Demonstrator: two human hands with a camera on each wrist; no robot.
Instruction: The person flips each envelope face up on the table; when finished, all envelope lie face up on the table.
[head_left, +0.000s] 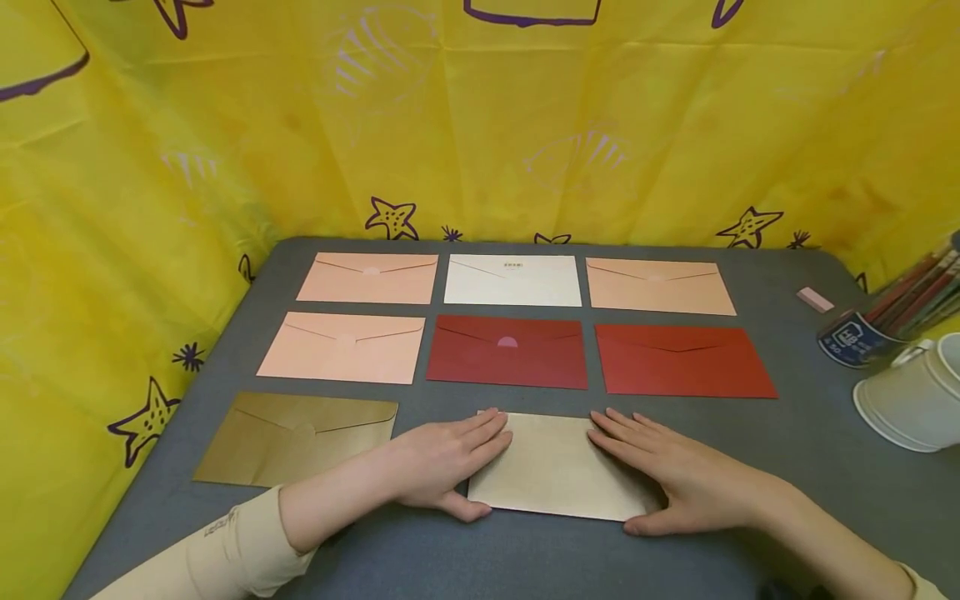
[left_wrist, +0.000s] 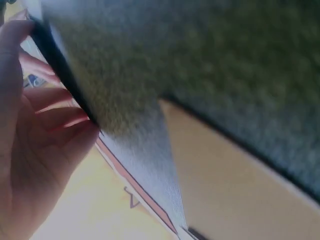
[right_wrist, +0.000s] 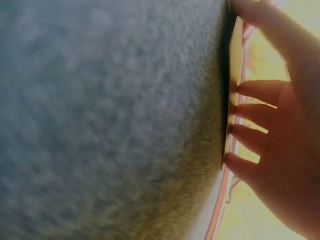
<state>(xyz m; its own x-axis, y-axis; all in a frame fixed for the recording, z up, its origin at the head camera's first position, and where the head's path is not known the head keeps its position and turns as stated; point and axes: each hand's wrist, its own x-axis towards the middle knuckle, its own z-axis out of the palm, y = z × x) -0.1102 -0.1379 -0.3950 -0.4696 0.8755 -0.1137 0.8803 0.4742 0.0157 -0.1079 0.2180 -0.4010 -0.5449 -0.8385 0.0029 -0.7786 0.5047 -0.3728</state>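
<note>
A pale gold envelope [head_left: 558, 467] lies at the near middle of the table between both hands. At its left end, my left hand [head_left: 450, 462] touches it with fingers extended and the thumb by the near corner. Across from it, my right hand [head_left: 675, 475] rests its outstretched fingers on the right end, thumb along the near corner. In the right wrist view, the fingertips [right_wrist: 242, 89] meet the envelope's thin edge. A darker gold envelope [head_left: 292, 433] lies left of the left hand, partly behind that forearm.
Behind are a dark red envelope [head_left: 506, 354], a bright red one [head_left: 686, 362], a white one [head_left: 513, 282] and several peach envelopes [head_left: 367, 279], in rows. At right stand a pencil-filled tin [head_left: 855, 340] and a white mug [head_left: 915, 396], near a pink eraser [head_left: 815, 300]. Yellow cloth [head_left: 480, 125] hangs behind.
</note>
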